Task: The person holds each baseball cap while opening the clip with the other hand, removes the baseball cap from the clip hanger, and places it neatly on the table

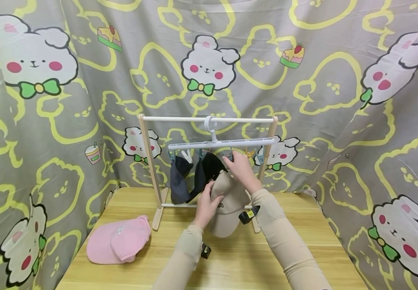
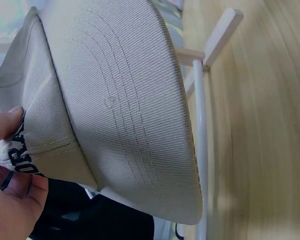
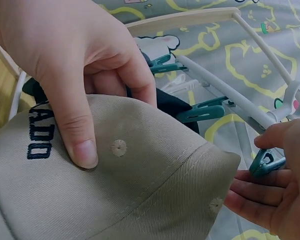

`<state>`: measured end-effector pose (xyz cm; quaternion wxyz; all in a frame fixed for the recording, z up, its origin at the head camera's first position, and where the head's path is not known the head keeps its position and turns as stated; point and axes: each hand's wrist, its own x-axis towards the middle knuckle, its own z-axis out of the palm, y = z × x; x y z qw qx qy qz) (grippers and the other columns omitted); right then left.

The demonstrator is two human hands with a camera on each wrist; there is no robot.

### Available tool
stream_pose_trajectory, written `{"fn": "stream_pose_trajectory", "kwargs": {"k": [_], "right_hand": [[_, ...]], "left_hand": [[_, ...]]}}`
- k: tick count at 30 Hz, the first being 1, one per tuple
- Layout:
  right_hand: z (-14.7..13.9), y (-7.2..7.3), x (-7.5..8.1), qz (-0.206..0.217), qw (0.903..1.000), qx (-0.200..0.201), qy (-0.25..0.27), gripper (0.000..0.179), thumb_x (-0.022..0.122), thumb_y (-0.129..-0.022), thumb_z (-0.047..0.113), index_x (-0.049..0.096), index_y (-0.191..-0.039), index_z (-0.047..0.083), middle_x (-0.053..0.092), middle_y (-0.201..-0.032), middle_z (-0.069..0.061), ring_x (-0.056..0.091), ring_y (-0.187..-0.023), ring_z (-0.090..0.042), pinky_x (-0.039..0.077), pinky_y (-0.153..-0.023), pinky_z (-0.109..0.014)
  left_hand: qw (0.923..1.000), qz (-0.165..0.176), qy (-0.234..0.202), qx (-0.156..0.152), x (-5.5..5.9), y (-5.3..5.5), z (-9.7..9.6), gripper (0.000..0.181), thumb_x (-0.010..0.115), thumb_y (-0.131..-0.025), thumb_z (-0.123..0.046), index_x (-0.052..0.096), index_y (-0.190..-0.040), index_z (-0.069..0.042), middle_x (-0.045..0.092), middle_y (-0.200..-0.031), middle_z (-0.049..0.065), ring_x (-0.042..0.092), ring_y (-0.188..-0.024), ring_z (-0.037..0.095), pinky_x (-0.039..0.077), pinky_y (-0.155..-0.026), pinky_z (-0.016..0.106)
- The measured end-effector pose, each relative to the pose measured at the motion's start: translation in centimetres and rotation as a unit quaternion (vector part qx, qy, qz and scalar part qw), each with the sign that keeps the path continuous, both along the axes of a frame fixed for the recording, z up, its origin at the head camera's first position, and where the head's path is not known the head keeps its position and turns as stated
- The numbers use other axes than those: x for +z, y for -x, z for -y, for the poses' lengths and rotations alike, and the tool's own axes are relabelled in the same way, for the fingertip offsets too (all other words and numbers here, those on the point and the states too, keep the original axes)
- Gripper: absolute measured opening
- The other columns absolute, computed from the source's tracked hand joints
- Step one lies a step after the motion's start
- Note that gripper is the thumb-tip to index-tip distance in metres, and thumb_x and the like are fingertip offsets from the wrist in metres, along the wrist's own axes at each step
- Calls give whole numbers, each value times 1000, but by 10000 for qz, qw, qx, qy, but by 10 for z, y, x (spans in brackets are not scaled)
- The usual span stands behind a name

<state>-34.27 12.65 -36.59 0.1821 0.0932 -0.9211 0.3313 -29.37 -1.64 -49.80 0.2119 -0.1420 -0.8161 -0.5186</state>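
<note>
Curtain (image 1: 263, 72) — grey, yellow outlines, white rabbits; on the back and both sides.
Table (image 1: 296, 253) — wood-grained top.
Rack (image 1: 150, 165) — pale wooden posts and feet, white rails; stands towards the back of the table.
Hanger (image 1: 194, 145), white, one long bar; hooked over the top rail near its middle, clips along its underside.
Beige cap (image 1: 227, 199), dark lettering on the front, partly covered by a thumb; held up before the right half of the rack, under the hanger bar, crown uppermost and brim sloping down over the table.
Pink cap (image 1: 120, 241), light monogram; lies on the table left of the rack, brim to the left.
Grey-blue cap (image 1: 179, 183), hung under the left end of the bar.
Black cap (image 1: 212, 167), hung next to it, partly behind the beige one.
Left hand (image 1: 207, 205), nearly closed on the beige crown: thumb on the outside by the lettering, fingers curled behind.
Right hand (image 1: 243, 170), thumb and fingers pinching a teal clip (image 3: 267, 165) just beside the crown's pointed edge; whether the clip bites the fabric cannot be told.
Yellow clip (image 1: 249, 154), on the bar, right of that hand.
</note>
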Motion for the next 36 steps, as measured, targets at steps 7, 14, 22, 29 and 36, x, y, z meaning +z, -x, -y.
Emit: {"fn": "stream_pose_trajectory", "kwargs": {"k": [7,14,22,29,36], "right_hand": [[0,0,0,177,9996,160,139,30,58,-98,32,55,-85,5,69,-75,-14,61,-62,-20,41,-56,-27],[-1,3,-2,110,9999,106,58,31,59,-97,34,57,-86,4,72,-75,-14,67,-65,-23,46,-60,-30],[-1,4,-4,102,9999,86,25,33,60,-97,35,58,-86,5,71,-71,-11,66,-64,-22,46,-58,-30],[-1,3,-3,188,9998,71,75,32,59,-97,35,56,-85,6,71,-75,-12,67,-66,-22,41,-54,-26],[-1,3,-4,217,9998,-14,5,32,59,-97,36,55,-85,6,70,-75,-11,68,-66,-22,41,-54,-27]], "left_hand": [[10000,68,25,-64,0,-5,2,54,75,-86,-17,51,-134,-11,67,-118,15,66,-102,28,53,-86,44],[9999,27,130,-4,-3,-9,7,53,75,-86,-17,52,-133,-11,67,-116,15,65,-102,28,53,-85,44],[9997,-105,213,30,-4,-14,13,52,76,-84,-16,54,-131,-10,67,-117,14,65,-101,27,52,-85,43],[9996,-141,252,80,-6,-19,18,53,78,-82,-15,56,-130,-9,67,-114,14,64,-100,28,52,-85,43],[9988,-327,331,151,-12,-23,23,52,78,-81,-15,57,-129,-10,66,-118,13,64,-102,28,51,-86,43]]}}
